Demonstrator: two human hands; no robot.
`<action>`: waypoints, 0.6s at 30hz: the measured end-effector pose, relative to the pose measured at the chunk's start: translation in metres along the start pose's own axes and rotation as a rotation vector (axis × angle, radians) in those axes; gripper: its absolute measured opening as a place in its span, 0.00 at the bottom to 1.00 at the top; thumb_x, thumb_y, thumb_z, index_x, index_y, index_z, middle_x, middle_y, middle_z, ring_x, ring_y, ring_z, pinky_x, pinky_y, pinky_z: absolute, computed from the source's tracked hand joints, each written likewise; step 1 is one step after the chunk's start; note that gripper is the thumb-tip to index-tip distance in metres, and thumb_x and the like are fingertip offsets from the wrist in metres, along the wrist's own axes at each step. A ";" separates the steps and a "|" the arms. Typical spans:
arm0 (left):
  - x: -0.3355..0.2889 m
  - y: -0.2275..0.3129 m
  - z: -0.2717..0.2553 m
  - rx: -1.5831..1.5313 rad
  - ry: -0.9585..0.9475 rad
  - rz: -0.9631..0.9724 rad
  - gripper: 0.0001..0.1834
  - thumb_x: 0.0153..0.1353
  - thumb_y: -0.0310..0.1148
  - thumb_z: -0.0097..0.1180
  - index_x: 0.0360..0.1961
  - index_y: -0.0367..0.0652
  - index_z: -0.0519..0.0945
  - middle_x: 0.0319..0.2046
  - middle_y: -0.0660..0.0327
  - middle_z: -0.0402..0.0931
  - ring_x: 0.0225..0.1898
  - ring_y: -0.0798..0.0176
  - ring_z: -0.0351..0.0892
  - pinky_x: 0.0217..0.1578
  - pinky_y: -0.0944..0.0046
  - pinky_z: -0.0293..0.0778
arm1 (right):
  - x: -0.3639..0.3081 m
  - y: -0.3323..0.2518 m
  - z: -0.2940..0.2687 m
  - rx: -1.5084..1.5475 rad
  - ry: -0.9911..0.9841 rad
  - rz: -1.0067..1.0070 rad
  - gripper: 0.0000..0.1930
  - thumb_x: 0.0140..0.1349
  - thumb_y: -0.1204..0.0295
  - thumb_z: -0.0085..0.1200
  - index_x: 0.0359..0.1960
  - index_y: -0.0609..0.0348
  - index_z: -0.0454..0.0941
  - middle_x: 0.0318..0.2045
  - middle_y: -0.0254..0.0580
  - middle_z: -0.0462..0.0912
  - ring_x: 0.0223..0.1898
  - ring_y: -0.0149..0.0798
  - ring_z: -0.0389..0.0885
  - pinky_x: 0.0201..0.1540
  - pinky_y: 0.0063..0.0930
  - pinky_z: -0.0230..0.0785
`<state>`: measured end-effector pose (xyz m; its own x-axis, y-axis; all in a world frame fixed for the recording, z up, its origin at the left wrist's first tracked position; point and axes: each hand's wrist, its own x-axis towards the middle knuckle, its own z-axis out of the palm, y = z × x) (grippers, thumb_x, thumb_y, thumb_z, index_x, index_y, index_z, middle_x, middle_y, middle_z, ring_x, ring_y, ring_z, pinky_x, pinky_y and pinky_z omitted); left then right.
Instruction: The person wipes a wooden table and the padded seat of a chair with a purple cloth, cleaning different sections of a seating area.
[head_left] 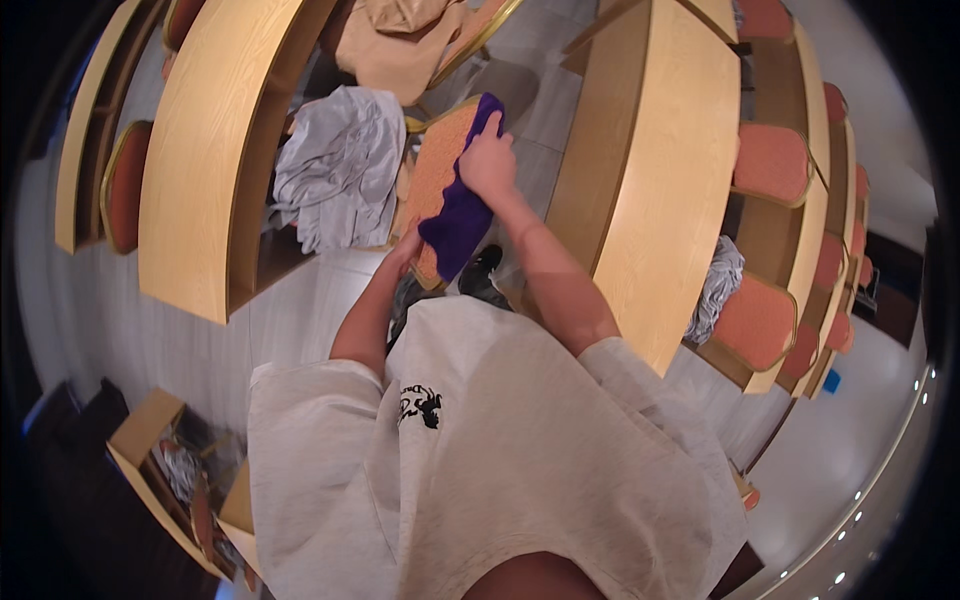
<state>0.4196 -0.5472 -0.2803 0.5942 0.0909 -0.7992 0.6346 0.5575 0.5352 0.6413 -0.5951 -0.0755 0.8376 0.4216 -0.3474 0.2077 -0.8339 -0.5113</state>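
An orange padded chair back (pixel 437 165) with a gold-coloured frame tilts in front of me. A purple cloth (pixel 455 228) lies along its right side and hangs over its near edge. My right hand (pixel 488 165) is closed on the cloth near the top of the chair back and presses it against the edge. My left hand (pixel 408 247) grips the chair back's lower left edge, with its fingers partly hidden. A heap of crumpled grey fabric (pixel 340 165) lies just left of the chair.
Long wooden desks stand to the left (pixel 195 150) and right (pixel 672 150). Behind the chair, tan fabric (pixel 395 50) covers another seat. More orange chairs (pixel 772 163) line the desks on the right, and another grey cloth bundle (pixel 718 290) hangs by one. Grey tiled floor (pixel 300 310) shows between the desks.
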 end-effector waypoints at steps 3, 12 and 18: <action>0.003 -0.015 0.022 -0.253 0.191 -0.201 0.40 0.72 0.59 0.43 0.76 0.44 0.59 0.71 0.59 0.66 0.70 0.56 0.67 0.69 0.54 0.61 | 0.036 -0.002 -0.001 -0.022 -0.055 -0.019 0.39 0.66 0.68 0.52 0.74 0.69 0.48 0.55 0.81 0.72 0.49 0.75 0.80 0.55 0.56 0.75; 0.080 -0.127 -0.017 -0.907 0.327 -0.343 0.33 0.67 0.42 0.56 0.67 0.29 0.69 0.55 0.42 0.79 0.51 0.45 0.84 0.49 0.49 0.82 | 0.193 -0.006 0.020 -0.440 -0.499 -0.129 0.21 0.60 0.65 0.52 0.50 0.65 0.85 0.56 0.61 0.82 0.61 0.57 0.79 0.63 0.43 0.72; 0.042 -0.109 0.012 -0.846 0.657 -0.194 0.28 0.61 0.41 0.63 0.53 0.26 0.79 0.42 0.48 0.84 0.40 0.51 0.86 0.42 0.53 0.81 | 0.264 0.011 0.080 -0.952 -0.911 -0.624 0.24 0.63 0.57 0.53 0.46 0.68 0.85 0.53 0.65 0.81 0.60 0.59 0.78 0.62 0.43 0.72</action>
<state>0.3812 -0.6138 -0.3694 -0.0195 0.2239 -0.9744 -0.0058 0.9746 0.2241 0.8238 -0.4647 -0.2357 -0.0411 0.5692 -0.8212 0.9626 -0.1976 -0.1851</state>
